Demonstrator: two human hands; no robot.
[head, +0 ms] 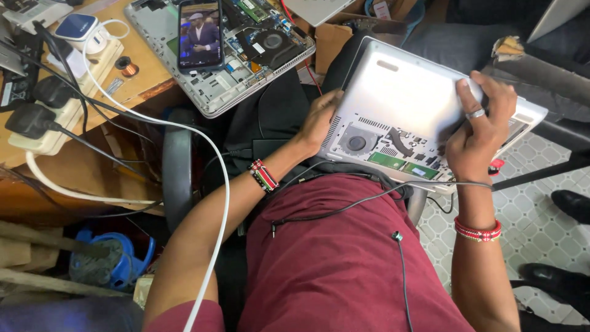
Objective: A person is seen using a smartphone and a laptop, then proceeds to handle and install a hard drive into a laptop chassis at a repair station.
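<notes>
A silver laptop [405, 92] lies upside down on my lap. Its bottom cover is partly lifted, showing a fan, green memory boards and cables along the near edge. My left hand [319, 120] grips the laptop's left edge. My right hand [482, 129], with a ring on one finger, holds the bottom cover at the right side, fingers on top. Both wrists wear beaded bracelets.
A second opened laptop [246, 67] lies on the wooden desk [144, 64] at the upper left, with a phone [200, 34] showing a video on it. A power strip [61, 104] with plugs and a white cable [209, 147] sit left. Dark shoes [571, 203] stand on the tiled floor right.
</notes>
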